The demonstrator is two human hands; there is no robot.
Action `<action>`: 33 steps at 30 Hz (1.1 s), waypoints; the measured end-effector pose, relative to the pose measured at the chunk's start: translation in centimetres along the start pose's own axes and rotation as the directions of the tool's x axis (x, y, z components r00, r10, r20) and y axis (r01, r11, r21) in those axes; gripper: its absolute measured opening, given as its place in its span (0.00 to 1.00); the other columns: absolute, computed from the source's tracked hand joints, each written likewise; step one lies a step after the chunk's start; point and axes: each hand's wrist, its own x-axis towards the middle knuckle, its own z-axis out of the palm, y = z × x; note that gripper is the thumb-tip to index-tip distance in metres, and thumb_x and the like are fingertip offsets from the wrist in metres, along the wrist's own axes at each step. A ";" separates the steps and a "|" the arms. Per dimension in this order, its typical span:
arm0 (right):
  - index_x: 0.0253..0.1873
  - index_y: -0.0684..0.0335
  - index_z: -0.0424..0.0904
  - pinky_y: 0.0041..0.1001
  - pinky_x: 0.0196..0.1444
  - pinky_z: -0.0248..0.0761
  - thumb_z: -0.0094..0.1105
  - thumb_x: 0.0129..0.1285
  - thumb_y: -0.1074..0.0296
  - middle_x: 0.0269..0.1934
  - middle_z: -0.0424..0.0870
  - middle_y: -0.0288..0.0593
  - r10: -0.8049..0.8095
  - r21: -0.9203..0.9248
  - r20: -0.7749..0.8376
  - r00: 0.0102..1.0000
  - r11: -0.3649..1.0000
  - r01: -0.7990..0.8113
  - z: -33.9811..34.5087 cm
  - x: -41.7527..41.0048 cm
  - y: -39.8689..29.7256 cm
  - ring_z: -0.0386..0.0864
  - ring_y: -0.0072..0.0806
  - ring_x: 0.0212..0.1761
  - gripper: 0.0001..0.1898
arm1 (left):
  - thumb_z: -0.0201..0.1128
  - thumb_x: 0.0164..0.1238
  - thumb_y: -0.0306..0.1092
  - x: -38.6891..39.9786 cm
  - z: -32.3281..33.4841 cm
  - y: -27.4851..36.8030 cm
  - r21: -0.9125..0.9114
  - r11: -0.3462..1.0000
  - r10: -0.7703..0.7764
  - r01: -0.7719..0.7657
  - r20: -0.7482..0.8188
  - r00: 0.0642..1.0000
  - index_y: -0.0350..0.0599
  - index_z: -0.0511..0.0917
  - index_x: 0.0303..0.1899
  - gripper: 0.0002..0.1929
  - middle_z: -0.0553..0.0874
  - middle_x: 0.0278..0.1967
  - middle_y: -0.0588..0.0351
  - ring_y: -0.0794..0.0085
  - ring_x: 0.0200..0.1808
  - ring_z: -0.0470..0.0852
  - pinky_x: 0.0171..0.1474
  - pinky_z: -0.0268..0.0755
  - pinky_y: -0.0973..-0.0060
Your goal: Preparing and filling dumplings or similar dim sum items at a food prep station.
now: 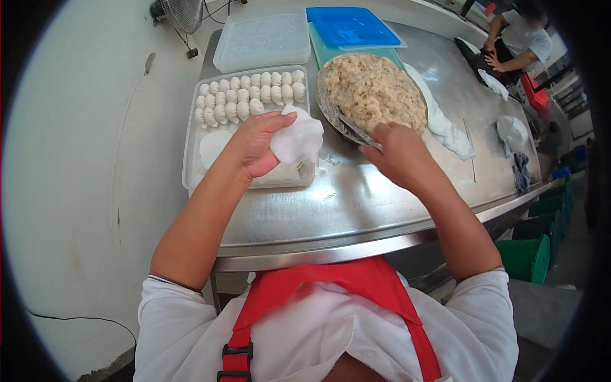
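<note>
In my left hand (pixel 255 141) lies a thin white round dumpling wrapper (pixel 298 138), pinned by the thumb. My right hand (pixel 401 153) is at the near rim of a round bowl (pixel 327 112) with plastic film along its edge. Its fingers touch a heaped pale minced filling (pixel 372 88). A dark narrow strip shows beside the fingertips; whether they grip a tool is hidden. Beneath my left hand is a translucent plastic container (pixel 188 164). Rows of pleated white dumplings (pixel 255 90) fill its far part, and more flat wrappers (pixel 213 147) lie nearer.
Behind stand a lidded clear container (pixel 262 40) and a blue lid (pixel 351 26). Right of the bowl lie a white cloth (pixel 441 119), a thin rod (pixel 470 150), a plastic bag (pixel 512 132) and a dark cloth (pixel 521 171). Another person (pixel 518 43) sits beyond the steel table (pixel 334 215).
</note>
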 end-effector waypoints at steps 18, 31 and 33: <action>0.59 0.66 0.78 0.47 0.51 0.74 0.47 0.65 0.75 0.40 0.85 0.62 0.136 -0.086 -0.058 0.989 0.986 -0.140 0.6 4.7 1.6 0.83 0.55 0.46 0.19 | 0.61 0.75 0.41 -0.6 1.5 -1.3 0.425 0.905 0.051 -0.014 -0.077 0.996 0.31 0.75 0.58 0.22 0.84 0.51 0.50 0.71 0.48 0.84 0.54 0.76 0.73; 0.53 0.66 0.83 0.44 0.54 0.73 0.47 0.66 0.73 0.42 0.84 0.65 0.070 -0.003 0.082 0.994 0.998 -0.070 1.2 3.4 3.7 0.82 0.56 0.48 0.16 | 0.59 0.75 0.38 -0.3 1.2 -0.3 0.372 0.923 0.195 -0.093 -0.244 0.950 0.31 0.78 0.56 0.18 0.85 0.47 0.53 0.72 0.46 0.84 0.54 0.75 0.74; 0.54 0.65 0.83 0.44 0.54 0.73 0.47 0.65 0.73 0.41 0.84 0.65 0.054 0.040 0.026 0.998 0.998 -0.055 1.2 3.5 3.9 0.82 0.56 0.48 0.17 | 0.59 0.75 0.38 0.1 1.0 -0.6 0.374 0.923 0.184 -0.084 -0.239 0.953 0.31 0.78 0.56 0.18 0.85 0.48 0.52 0.72 0.46 0.84 0.54 0.75 0.74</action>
